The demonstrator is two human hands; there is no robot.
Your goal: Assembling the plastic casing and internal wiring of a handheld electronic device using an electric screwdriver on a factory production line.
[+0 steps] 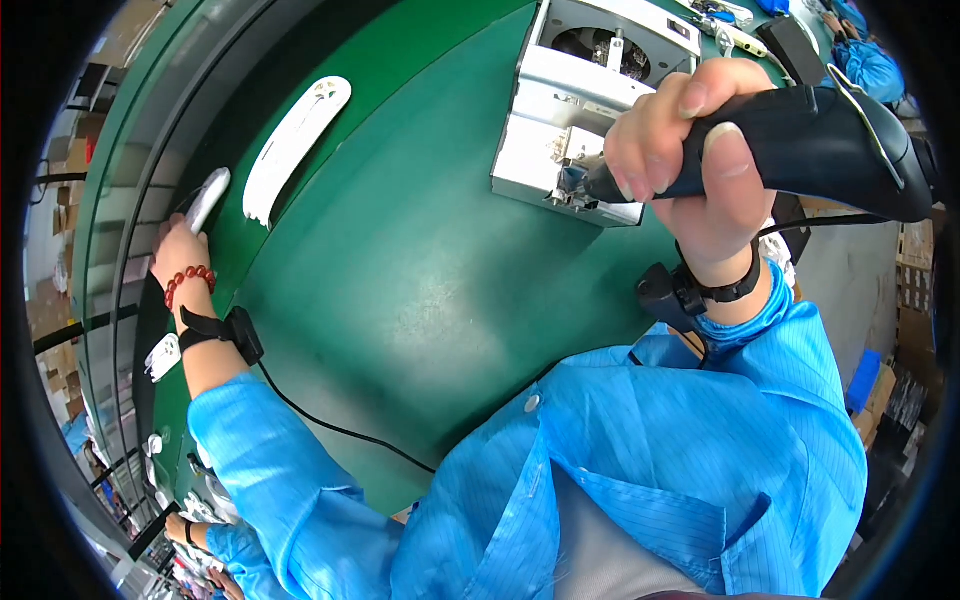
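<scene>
Green surface [420, 270] fills most of the view, edges bowed by the fisheye, worn pale patch mid-area. Room beyond: grey floor [850, 285] and cardboard cartons [880, 400] on the right, more stacked cartons [62, 300] past the railing on the left. Blue-sleeved co-worker's arm [240, 555] lower left, another blue sleeve [868, 70] upper right. Silver metal housing [580, 95] with a round opening sits on the surface, upper right of centre, its top end cut off by the frame. Black power screwdriver [820, 150] next: right hand [722, 160] wrapped round its front end, fingers curled, thumb along the side; narrow tip at the housing's near edge. Long curved white plastic cover [290, 150] lies upper left, well apart from the housing. Left hand [182, 255] is at a smaller white part [208, 198] near the surface's left edge; fingers mostly hidden, so can't tell if it's pinching or just resting on it. Smallest: red bead bracelet [190, 283] on the left wrist. Hard to read: whether the tip actually touches the housing, small clutter [730, 25] at top right, and the far rim, lost in dark vignetting.
</scene>
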